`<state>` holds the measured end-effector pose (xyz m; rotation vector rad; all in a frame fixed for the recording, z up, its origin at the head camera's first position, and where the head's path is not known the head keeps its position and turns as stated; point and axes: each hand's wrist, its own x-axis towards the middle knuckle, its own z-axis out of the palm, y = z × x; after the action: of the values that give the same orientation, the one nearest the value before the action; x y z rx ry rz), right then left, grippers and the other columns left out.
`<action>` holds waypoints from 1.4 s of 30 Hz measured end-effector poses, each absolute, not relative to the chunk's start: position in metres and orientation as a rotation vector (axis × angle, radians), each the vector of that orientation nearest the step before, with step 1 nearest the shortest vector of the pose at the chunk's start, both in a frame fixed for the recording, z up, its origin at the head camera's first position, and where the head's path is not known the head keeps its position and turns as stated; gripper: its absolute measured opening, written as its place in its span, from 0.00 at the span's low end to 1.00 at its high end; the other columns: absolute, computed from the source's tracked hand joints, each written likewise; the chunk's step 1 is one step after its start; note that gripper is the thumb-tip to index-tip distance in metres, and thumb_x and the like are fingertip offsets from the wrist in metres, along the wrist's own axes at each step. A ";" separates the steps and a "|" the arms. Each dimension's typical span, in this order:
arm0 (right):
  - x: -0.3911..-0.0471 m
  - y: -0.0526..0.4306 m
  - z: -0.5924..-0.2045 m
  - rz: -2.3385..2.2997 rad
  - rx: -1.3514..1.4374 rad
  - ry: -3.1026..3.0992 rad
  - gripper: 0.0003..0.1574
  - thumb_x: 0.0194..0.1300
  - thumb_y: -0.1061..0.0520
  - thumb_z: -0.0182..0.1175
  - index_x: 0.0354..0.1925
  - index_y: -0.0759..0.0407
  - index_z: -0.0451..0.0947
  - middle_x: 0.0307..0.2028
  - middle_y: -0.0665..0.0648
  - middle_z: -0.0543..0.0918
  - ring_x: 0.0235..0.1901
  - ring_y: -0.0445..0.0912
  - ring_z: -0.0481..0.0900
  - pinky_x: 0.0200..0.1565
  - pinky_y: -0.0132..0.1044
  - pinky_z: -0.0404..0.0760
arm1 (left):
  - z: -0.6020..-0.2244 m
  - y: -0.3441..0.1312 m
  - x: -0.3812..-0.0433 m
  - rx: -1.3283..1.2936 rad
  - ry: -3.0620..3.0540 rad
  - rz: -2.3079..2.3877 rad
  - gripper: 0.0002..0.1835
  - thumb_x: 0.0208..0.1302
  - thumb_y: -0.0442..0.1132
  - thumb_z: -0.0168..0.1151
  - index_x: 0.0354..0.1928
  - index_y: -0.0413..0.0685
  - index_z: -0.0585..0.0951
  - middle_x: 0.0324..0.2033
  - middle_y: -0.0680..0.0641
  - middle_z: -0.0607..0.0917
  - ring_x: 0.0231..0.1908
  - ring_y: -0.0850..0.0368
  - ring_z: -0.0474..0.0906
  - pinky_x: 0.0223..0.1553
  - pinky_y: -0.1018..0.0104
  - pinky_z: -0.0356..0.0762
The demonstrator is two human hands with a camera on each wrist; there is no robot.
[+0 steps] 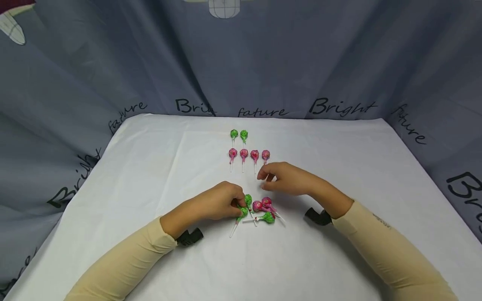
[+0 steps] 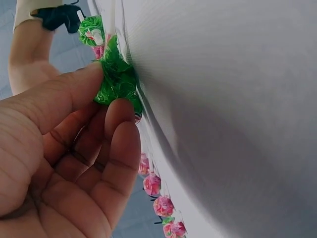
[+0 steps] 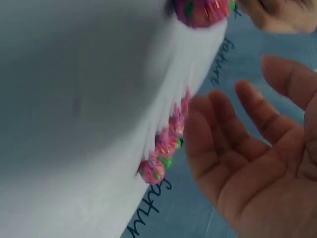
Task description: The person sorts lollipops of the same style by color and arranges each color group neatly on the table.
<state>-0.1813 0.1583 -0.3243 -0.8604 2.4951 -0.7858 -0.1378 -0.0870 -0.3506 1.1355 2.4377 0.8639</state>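
My left hand is at the near pile, pinching a green-wrapped lollipop by its head between thumb and fingers. Its white stick points toward me in the head view. Beside it lie another green lollipop, a green one on its side and pink lollipops, some overlapping. Held over the cloth with nothing in it, my right hand has loosely curved fingers, between the pile and the rightmost pink lollipop; it hides part of that one's stick.
Farther back, several pink lollipops form a row, with two green lollipops behind its left end. All lie on a white cloth-covered table. A grey printed curtain hangs along the back and sides.
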 end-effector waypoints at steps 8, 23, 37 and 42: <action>-0.162 0.166 -0.333 -0.762 -0.916 2.355 0.07 0.65 0.61 0.63 0.43 0.56 0.80 0.38 0.48 0.82 0.40 0.44 0.79 0.45 0.39 0.78 | -0.351 -0.086 -0.136 1.119 2.448 0.872 0.05 0.56 0.29 0.71 0.31 0.47 0.86 0.29 0.57 0.81 0.29 0.68 0.75 0.34 0.72 0.76; -0.148 0.167 -0.345 -0.723 -0.982 2.461 0.08 0.64 0.60 0.67 0.33 0.52 0.77 0.27 0.45 0.73 0.31 0.41 0.71 0.33 0.34 0.73 | -0.353 -0.086 -0.134 1.129 2.475 0.859 0.05 0.56 0.31 0.72 0.30 0.49 0.85 0.28 0.58 0.79 0.29 0.68 0.74 0.33 0.71 0.75; -0.149 0.168 -0.349 -0.708 -0.991 2.484 0.08 0.64 0.59 0.68 0.34 0.52 0.76 0.27 0.45 0.72 0.31 0.40 0.71 0.33 0.34 0.73 | -0.353 -0.094 -0.137 1.124 2.469 0.899 0.06 0.56 0.32 0.72 0.30 0.51 0.84 0.28 0.59 0.80 0.29 0.68 0.75 0.34 0.70 0.77; -0.147 0.168 -0.347 -0.701 -0.968 2.491 0.08 0.65 0.60 0.67 0.34 0.51 0.76 0.27 0.46 0.72 0.31 0.41 0.71 0.34 0.34 0.73 | -0.350 -0.096 -0.138 1.105 2.467 0.922 0.06 0.56 0.32 0.72 0.30 0.51 0.84 0.29 0.59 0.81 0.29 0.67 0.76 0.35 0.70 0.77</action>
<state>-0.1474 0.1678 -0.3468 -0.9677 2.4915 -0.7012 -0.1379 -0.0956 -0.3495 1.1050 2.4666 0.9219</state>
